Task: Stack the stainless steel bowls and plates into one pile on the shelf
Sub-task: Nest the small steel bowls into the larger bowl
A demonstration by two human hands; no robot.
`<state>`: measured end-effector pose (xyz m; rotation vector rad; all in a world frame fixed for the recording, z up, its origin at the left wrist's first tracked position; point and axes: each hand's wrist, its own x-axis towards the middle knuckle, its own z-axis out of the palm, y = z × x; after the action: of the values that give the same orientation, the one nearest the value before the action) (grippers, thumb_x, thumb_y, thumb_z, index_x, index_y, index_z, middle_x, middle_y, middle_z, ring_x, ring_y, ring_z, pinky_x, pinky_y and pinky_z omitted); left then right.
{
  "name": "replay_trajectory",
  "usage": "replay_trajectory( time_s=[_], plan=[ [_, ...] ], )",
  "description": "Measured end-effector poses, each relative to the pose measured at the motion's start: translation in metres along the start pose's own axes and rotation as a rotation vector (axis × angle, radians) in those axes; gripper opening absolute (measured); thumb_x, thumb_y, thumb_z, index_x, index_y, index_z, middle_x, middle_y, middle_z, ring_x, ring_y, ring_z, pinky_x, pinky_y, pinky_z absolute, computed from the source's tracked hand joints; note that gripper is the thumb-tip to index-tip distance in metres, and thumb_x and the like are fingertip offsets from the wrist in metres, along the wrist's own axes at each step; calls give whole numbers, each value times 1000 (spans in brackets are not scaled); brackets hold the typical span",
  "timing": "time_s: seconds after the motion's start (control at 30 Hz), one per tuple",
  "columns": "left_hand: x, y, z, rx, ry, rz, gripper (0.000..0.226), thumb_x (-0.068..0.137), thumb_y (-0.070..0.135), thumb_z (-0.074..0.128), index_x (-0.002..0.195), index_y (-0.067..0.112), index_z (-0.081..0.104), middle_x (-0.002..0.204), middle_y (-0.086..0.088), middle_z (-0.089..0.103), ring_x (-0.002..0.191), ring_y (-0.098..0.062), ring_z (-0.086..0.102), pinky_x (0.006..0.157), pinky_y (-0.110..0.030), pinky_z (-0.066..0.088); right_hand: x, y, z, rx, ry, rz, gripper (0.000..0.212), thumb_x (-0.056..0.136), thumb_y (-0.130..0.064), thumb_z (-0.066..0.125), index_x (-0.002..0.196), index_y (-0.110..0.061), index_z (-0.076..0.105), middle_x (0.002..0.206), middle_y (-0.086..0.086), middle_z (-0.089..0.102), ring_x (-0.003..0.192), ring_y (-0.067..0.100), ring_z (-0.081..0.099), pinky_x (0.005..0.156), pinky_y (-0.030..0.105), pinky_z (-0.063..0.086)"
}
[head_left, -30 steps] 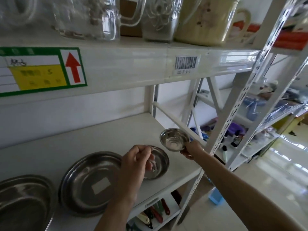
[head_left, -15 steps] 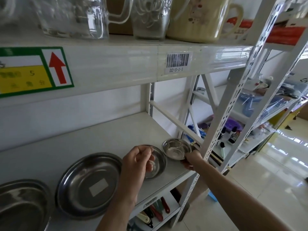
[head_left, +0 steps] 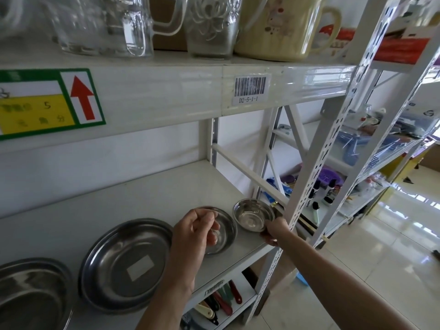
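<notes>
A small steel bowl is down at the white shelf's right front corner, and my right hand grips its near rim. Just left of it lies a medium steel bowl, apart from the small one. My left hand hovers over the medium bowl's left side with fingers curled together, hiding that rim; I see nothing in it. Further left lies a large steel plate with a white sticker. Another steel plate is cut off at the left edge.
A perforated white upright stands right beside the small bowl. The shelf above carries glass jugs and a cream mug. Knives with coloured handles lie on the shelf below. More racks and shiny floor lie to the right.
My right hand has lowered the small bowl from mid-air down to shelf level beside the medium bowl. My left hand has stayed over the medium bowl.
</notes>
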<state>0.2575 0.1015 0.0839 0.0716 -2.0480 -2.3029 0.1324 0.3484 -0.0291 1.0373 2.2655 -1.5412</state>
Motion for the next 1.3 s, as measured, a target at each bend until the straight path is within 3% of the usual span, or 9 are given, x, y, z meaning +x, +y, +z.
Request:
replay_trajectory(
  time_s=[0.2, 0.4, 0.53, 0.6, 0.77, 0.97, 1.13, 1.3],
  plan=[
    [1, 0, 3, 9, -9, 10, 14, 94, 18, 57, 90, 10, 68, 71, -3, 70, 58, -7, 60, 56, -17, 54, -3, 3, -7, -32, -21, -34, 15, 95, -15, 51, 94, -2, 58, 71, 13, 60, 52, 19, 55, 48, 24, 46],
    [0, 3, 8, 39, -34, 33, 15, 95, 18, 55, 90, 10, 67, 69, -2, 70, 57, -7, 60, 56, -19, 54, -14, 5, -17, -74, 19, -45, 18, 94, -19, 52, 84, -4, 53, 64, 12, 60, 50, 21, 57, 49, 24, 48],
    [1, 6, 13, 67, -35, 46, 16, 94, 17, 56, 91, 8, 68, 72, -4, 70, 61, -14, 60, 61, -30, 54, -20, 6, -28, -120, 34, -51, 30, 96, -28, 54, 106, 0, 50, 72, 16, 63, 36, 17, 55, 37, 19, 42],
    [0, 9, 15, 75, -37, 47, 16, 94, 17, 56, 90, 9, 68, 74, -7, 71, 63, -17, 60, 65, -36, 55, -23, 6, -35, -124, 25, -66, 37, 96, -32, 54, 108, 3, 54, 77, 17, 63, 26, 13, 53, 32, 14, 38],
    [0, 12, 16, 80, -43, 45, 16, 94, 18, 56, 91, 9, 68, 77, -9, 71, 64, -17, 60, 65, -35, 54, -38, -9, -47, -158, -14, -145, 39, 96, -36, 53, 88, 1, 64, 60, 8, 66, 33, 13, 53, 39, 18, 37],
    [3, 11, 11, 80, -5, 54, 18, 95, 19, 54, 92, 9, 68, 68, 0, 71, 56, -7, 60, 53, -19, 53, -57, -47, -32, -216, -42, -264, 39, 95, -39, 56, 74, -6, 62, 38, -2, 59, 31, 10, 49, 39, 22, 39],
    [5, 10, 0, 58, 60, 47, 22, 98, 23, 50, 91, 11, 67, 64, 4, 70, 51, 0, 60, 49, -13, 51, -76, -74, -2, -284, -104, -398, 47, 96, -43, 54, 64, -10, 64, 39, -2, 61, 32, 8, 52, 44, 21, 45],
    [4, 7, -18, 46, 165, 15, 27, 98, 33, 49, 93, 15, 69, 73, 2, 69, 57, -1, 62, 56, -20, 52, -98, -93, 30, -261, -236, -483, 41, 96, -37, 55, 72, -7, 70, 57, 5, 68, 41, 11, 56, 47, 22, 43]
  ],
)
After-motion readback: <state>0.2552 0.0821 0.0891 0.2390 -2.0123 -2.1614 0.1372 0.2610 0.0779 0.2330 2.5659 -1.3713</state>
